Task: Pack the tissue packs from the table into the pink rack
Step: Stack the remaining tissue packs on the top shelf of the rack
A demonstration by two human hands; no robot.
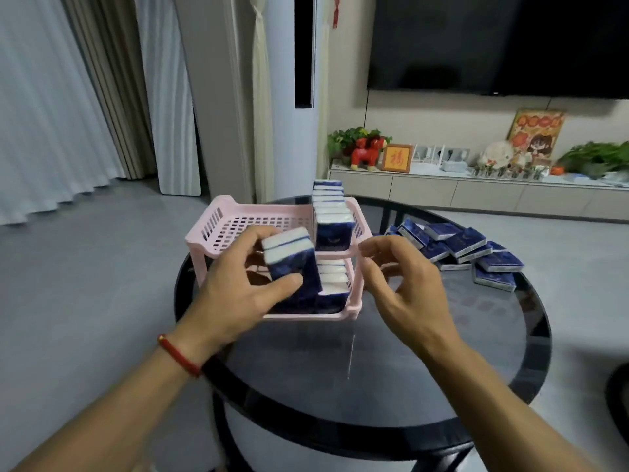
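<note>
Round dark glass table [425,362] in a living room, with a two-tier pink rack [224,216] standing at its far left side. Left hand [238,294] closed around two blue-and-white tissue packs [292,260], thumb in front and fingers behind, held upright just in front of the rack between its two tiers. Red cord bracelet [178,354] on the left wrist. Right hand [408,287] empty, fingers loosely bent and spread, poised just right of the rack's front corner, contact with the rack not discernible. Row of upright packs [330,212] lined along the right side of the upper tier, front to back; more packs [332,284] standing at the right of the lower tier. Loose pile of packs [466,250] lying on the table's far right, well apart from the rack. Behind, grey curtains [51,97], a wall-mounted television [493,42], and a low cabinet [476,192] carrying a red horse figure [369,153] and plants.
</note>
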